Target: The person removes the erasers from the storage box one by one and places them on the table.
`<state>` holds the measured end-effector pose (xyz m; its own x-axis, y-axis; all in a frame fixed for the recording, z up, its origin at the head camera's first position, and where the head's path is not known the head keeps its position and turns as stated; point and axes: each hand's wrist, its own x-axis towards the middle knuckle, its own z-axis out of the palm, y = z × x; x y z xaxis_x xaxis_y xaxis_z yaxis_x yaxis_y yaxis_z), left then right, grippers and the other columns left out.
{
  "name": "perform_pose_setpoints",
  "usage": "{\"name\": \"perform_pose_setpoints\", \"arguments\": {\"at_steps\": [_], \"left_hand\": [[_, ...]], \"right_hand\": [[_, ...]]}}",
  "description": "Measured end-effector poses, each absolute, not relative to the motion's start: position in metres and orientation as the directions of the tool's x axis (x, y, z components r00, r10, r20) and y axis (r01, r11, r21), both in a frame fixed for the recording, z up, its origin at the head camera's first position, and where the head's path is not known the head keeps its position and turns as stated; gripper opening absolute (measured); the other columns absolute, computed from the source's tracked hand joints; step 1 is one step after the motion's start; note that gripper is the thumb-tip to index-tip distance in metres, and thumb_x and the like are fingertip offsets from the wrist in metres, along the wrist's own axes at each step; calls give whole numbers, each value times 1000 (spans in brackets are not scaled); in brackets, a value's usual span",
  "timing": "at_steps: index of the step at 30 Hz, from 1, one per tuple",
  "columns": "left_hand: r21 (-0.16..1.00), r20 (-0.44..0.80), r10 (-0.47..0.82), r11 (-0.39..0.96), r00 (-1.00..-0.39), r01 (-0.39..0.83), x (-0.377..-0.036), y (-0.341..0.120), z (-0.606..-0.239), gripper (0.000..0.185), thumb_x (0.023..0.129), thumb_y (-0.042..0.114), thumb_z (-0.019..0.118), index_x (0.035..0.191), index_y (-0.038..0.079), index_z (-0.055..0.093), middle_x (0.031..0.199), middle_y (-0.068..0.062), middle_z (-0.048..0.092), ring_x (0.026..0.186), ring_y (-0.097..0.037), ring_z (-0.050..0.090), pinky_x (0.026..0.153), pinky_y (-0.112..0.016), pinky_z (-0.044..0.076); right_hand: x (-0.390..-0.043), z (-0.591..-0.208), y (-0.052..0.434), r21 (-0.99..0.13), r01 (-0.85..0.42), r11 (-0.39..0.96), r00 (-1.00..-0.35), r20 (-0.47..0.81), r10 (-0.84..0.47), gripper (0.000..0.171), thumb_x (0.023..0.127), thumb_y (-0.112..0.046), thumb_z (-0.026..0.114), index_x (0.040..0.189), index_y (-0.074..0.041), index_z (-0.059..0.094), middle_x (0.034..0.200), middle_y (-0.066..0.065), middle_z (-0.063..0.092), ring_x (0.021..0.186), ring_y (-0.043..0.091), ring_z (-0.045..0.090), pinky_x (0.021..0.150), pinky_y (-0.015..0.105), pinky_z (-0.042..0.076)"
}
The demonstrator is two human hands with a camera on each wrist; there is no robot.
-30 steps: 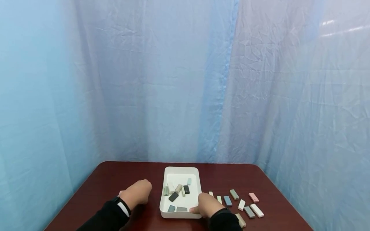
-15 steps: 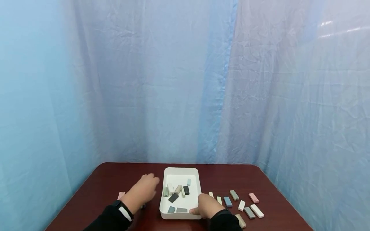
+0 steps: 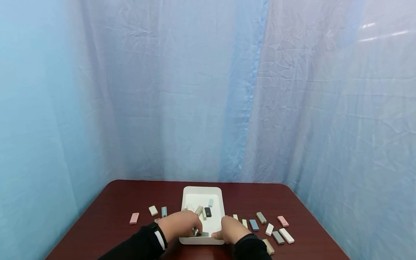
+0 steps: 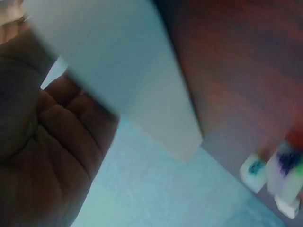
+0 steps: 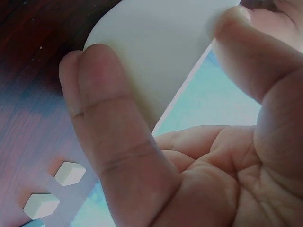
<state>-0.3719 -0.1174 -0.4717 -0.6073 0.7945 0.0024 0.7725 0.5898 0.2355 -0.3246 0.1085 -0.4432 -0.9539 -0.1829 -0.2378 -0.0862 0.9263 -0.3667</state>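
My right hand [image 3: 232,230] grips the near right corner of a shallow white tray [image 3: 212,222]. In the right wrist view its thumb is over the rim and its fingers lie along the outer wall of the tray [image 5: 156,42]. My left hand [image 3: 181,224] reaches over the tray's near left side, fingers bent down inside. Small pale and dark bits show at its fingertips, but whether it pinches a block cannot be told; the tray wall [image 4: 118,71] hides the fingertips in the left wrist view. Inside the tray lie several small oblong blocks, including a black block [image 3: 208,212] and a pale blue block [image 3: 211,203].
Left of the tray are a pink block [image 3: 134,218], a cream block [image 3: 153,210] and a blue block [image 3: 164,211]. Several more lie at right, among them a white block [image 3: 286,235] and a grey block [image 3: 278,237]. Blue curtains [image 3: 201,108] hang behind the dark red table [image 3: 107,213].
My left hand has moved right from the table's left part into the tray, uncovering blocks on the left. The right hand keeps its grip on the tray corner.
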Motion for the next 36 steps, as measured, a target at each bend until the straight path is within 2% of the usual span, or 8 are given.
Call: {"name": "perform_pose_setpoints", "arguments": {"at_steps": [4,13,17,23,28,31,34,36], "left_hand": [[247,12,802,576,-597,779,-371,-118,-474,31,92,2,78,105,30,83,97,18,76,86,3,66,76,-18,55],[180,2,674,726,-739,663,-365,-108,-477,23,85,16,83,65,24,74,58,17,58,55,-1,46,54,-18,42],[179,-6,654,745,-757,642,-363,-108,-475,17,81,16,86,68,23,78,62,18,62,57,1,53,56,-18,46],[177,41,674,722,-738,669,-368,-111,-478,11,76,15,90,83,20,83,73,15,71,63,3,55,61,-18,50],[297,92,687,672,-721,678,-374,-121,-478,12,82,15,86,93,19,85,89,14,75,77,4,60,70,-20,54],[344,172,664,652,-728,676,-377,-133,-470,12,85,15,84,96,16,86,93,10,74,84,-2,65,74,-24,56],[331,274,570,701,-775,632,-383,-150,-460,10,86,16,83,95,11,86,92,5,71,84,-7,62,75,-29,55],[362,291,469,753,-834,550,-387,-163,-455,10,89,15,82,96,9,84,96,1,71,79,-9,61,74,-32,55]], "right_hand": [[-326,-444,109,-364,-97,926,-955,-228,-189,36,96,-36,81,80,-5,68,68,7,61,61,22,55,64,38,45],[-327,-452,108,-365,-76,928,-954,-245,-175,38,96,-36,81,82,-4,66,71,8,60,62,22,55,65,38,45],[-326,-450,108,-369,-82,926,-953,-242,-181,38,96,-36,80,82,-4,67,71,8,60,62,23,56,65,39,46],[-326,-450,108,-350,-83,933,-960,-223,-169,37,96,-37,80,85,-4,67,73,7,60,65,23,56,67,39,47],[-336,-459,112,-353,-72,933,-952,-256,-170,44,94,-45,81,88,-4,67,74,8,60,64,23,56,66,39,46],[-338,-461,113,-364,-70,929,-947,-270,-177,45,92,-46,82,91,-3,68,74,8,62,65,23,57,67,40,46],[-336,-458,113,-385,-74,920,-947,-261,-185,43,93,-42,82,92,-2,69,75,9,62,67,24,58,68,41,47],[-332,-451,111,-397,-71,915,-953,-244,-180,38,94,-36,83,90,-1,69,75,10,63,67,26,58,69,43,47]]}}
